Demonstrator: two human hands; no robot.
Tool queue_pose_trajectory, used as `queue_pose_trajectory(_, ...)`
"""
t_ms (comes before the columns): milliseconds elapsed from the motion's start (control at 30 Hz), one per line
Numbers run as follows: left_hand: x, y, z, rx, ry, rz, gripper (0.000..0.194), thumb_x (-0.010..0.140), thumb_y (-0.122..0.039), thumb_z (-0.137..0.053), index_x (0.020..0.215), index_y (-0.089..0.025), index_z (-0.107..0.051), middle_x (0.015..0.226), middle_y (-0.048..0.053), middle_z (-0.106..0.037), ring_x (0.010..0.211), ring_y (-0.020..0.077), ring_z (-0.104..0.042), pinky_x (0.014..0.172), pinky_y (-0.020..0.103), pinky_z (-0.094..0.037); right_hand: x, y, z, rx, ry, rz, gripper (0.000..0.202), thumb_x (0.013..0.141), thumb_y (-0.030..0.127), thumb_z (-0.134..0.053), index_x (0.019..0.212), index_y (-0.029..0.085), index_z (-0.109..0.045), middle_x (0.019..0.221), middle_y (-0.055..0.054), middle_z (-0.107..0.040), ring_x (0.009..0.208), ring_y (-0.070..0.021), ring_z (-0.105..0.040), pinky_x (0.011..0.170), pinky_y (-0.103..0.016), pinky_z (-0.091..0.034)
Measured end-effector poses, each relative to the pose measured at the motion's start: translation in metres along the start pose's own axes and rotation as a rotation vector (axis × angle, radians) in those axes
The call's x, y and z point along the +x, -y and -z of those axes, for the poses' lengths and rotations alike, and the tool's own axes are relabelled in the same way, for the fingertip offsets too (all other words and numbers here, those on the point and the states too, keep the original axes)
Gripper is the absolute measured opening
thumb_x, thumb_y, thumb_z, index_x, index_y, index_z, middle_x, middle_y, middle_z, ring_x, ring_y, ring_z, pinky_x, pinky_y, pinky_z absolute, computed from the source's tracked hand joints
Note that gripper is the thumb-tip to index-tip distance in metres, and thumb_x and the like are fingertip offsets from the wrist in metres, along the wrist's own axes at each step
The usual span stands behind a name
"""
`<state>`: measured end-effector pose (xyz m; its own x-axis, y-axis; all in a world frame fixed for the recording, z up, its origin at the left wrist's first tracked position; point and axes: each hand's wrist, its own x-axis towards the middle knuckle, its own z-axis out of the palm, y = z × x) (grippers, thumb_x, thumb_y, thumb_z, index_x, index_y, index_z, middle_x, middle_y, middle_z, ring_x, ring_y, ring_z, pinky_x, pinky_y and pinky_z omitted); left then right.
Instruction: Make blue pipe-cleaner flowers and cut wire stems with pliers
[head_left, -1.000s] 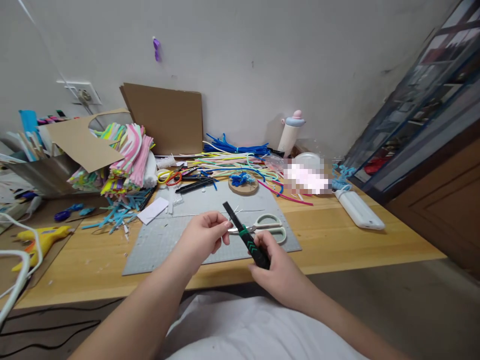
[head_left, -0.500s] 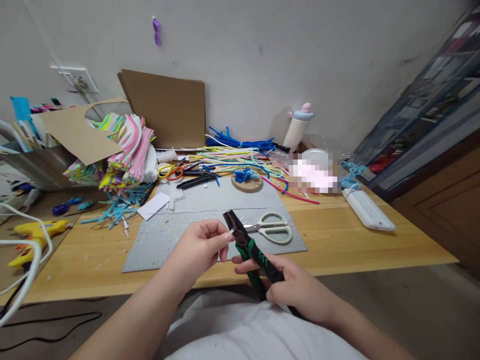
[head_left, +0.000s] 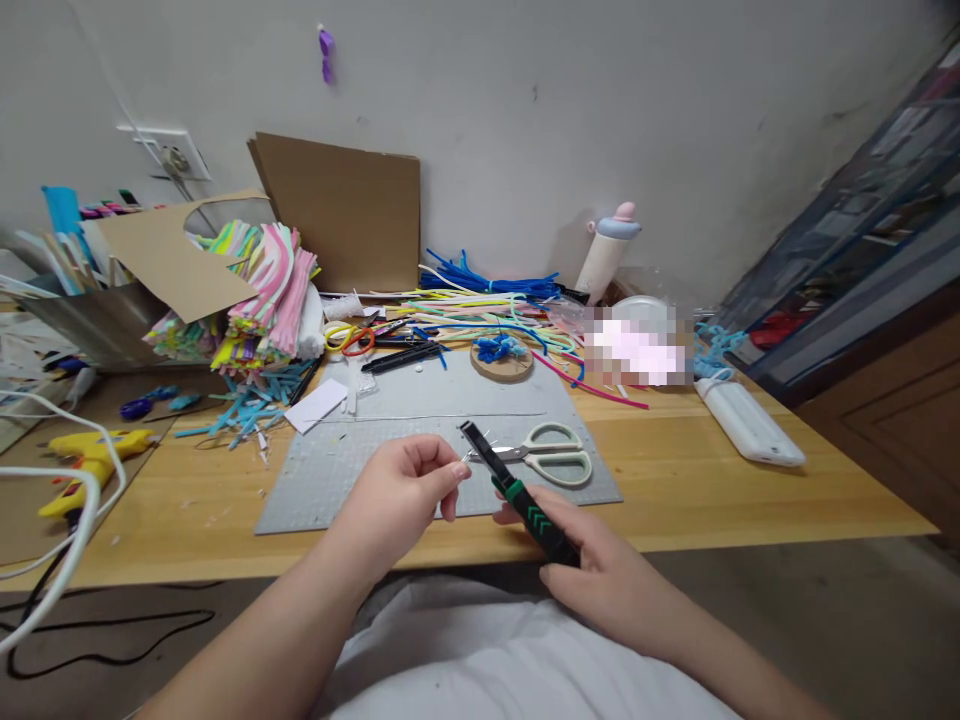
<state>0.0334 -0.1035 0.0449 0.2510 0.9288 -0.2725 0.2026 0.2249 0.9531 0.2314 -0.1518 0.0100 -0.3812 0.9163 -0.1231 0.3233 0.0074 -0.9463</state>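
My left hand (head_left: 409,490) pinches thin pale wire pieces (head_left: 466,460) between thumb and forefinger, over the grey cutting mat (head_left: 315,500). Wrapped round the handles of black and green pliers (head_left: 529,505) is my right hand (head_left: 592,550). The pliers are turned edge-on, their jaws pointing up and left, close to my left fingertips. Whether the jaws touch the wire I cannot tell. Behind the pliers lie scissors (head_left: 559,455) with pale handles, their blades partly hidden. A long thin wire (head_left: 427,416) stretches across the mat.
A yellow glue gun (head_left: 94,465) with a white cable lies at left. Bundled pipe cleaners (head_left: 266,290), a cardboard sheet (head_left: 345,215) and blue stems (head_left: 487,280) fill the back. A round tape roll (head_left: 502,372), a bottle (head_left: 604,255) and a white power bank (head_left: 750,422) stand further right.
The pliers have rolled edge-on and shifted slightly right, away from my left fingertips. My left hand keeps its pinch on the wire. The whole view has shifted a little.
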Motion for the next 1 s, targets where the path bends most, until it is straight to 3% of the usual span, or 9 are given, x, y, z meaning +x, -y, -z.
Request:
queue_pose_trajectory(300,-0.001,-0.002,0.000,0.024,-0.015,-0.012,0.021,0.073,-0.031,-0.057,0.059,-0.016,-0.052,0.044,-0.003,-0.051,0.040,0.0049,-0.035,0.040,0.018,-0.021,0.000,0.000,-0.003,0.011,0.044,0.014,0.032,0.061,-0.001,-0.041,0.080,0.019,-0.058,0.096,-0.004,-0.059,0.096,-0.0195,-0.056,0.085,-0.031,-0.042)
queue_pose_trajectory(567,-0.001,-0.003,-0.002,0.061,-0.022,0.003,0.020,0.073,-0.030,-0.057,0.060,-0.015,-0.053,0.043,-0.004,-0.051,0.040,0.0052,-0.035,0.041,0.019,-0.022,0.000,0.006,-0.002,0.026,0.028,-0.009,0.033,0.060,0.000,-0.042,0.083,0.019,-0.056,0.094,-0.002,-0.056,0.093,-0.0177,-0.054,0.085,-0.030,-0.038)
queue_pose_trajectory(833,-0.002,-0.002,-0.004,0.036,0.017,0.020,0.021,0.072,-0.033,-0.058,0.061,-0.016,-0.053,0.042,-0.003,-0.051,0.037,0.0051,-0.029,0.041,0.020,-0.019,-0.001,0.009,0.001,0.409,0.125,-0.172,0.014,0.063,0.013,-0.051,0.075,0.017,-0.056,0.107,-0.006,-0.057,0.085,-0.0176,-0.057,0.073,-0.029,-0.044)
queue_pose_trajectory(1000,-0.003,-0.002,-0.003,0.053,0.017,0.019,0.022,0.072,-0.034,-0.058,0.060,-0.015,-0.054,0.043,-0.003,-0.051,0.039,0.0054,-0.030,0.041,0.019,-0.020,0.000,0.005,0.001,0.260,0.079,-0.126,0.016,0.062,0.009,-0.048,0.074,0.017,-0.056,0.093,-0.003,-0.059,0.074,-0.0138,-0.054,0.066,-0.026,-0.041)
